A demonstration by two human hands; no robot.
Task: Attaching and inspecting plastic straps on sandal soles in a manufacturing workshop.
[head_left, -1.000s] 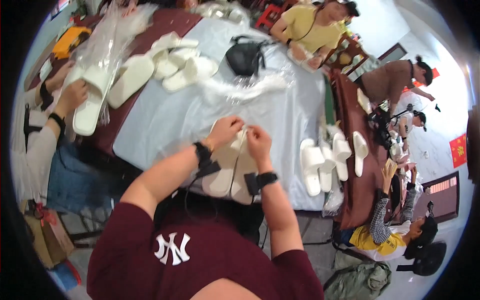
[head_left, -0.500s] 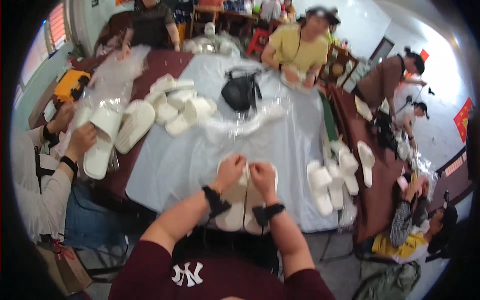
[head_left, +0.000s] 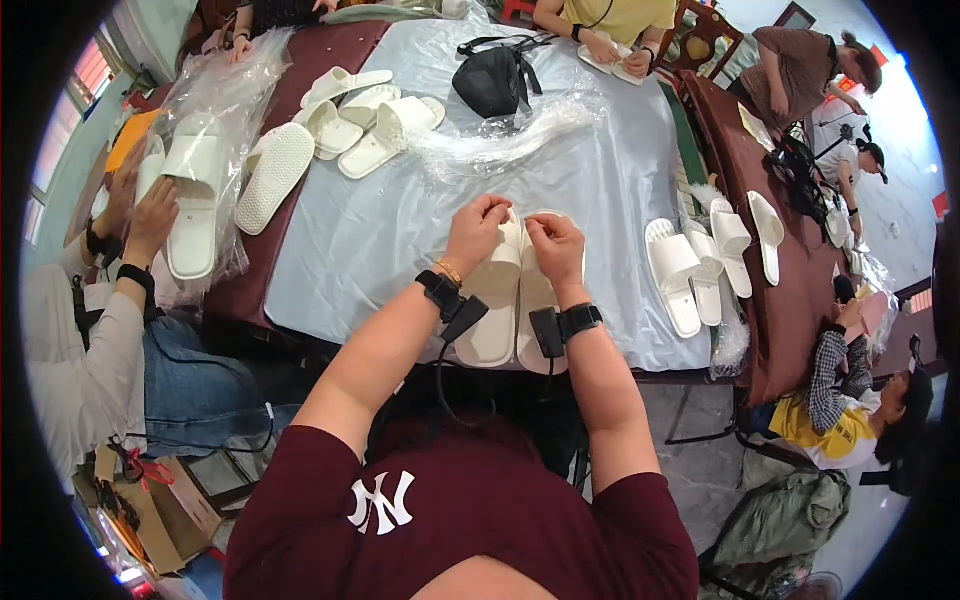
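Slippers: your pair of white slippers (head_left: 515, 300) lies side by side at the near edge of the pale blue table cover (head_left: 400, 220), soles up as far as I can tell.
Left hand: your left hand (head_left: 478, 228) is curled, fingertips pinching at the far end of the left slipper.
Right hand: your right hand (head_left: 555, 245) pinches the far end of the right slipper.
Risk: the pair sits close to the cover's edge; a strong pull could slide it off toward you.
Packages: clear plastic bag (head_left: 215, 130), left of the cover, holds white slippers; crumpled clear film (head_left: 510, 125) lies beyond your pair.
Signs: red patch (head_left: 941, 205), far right of the cover.
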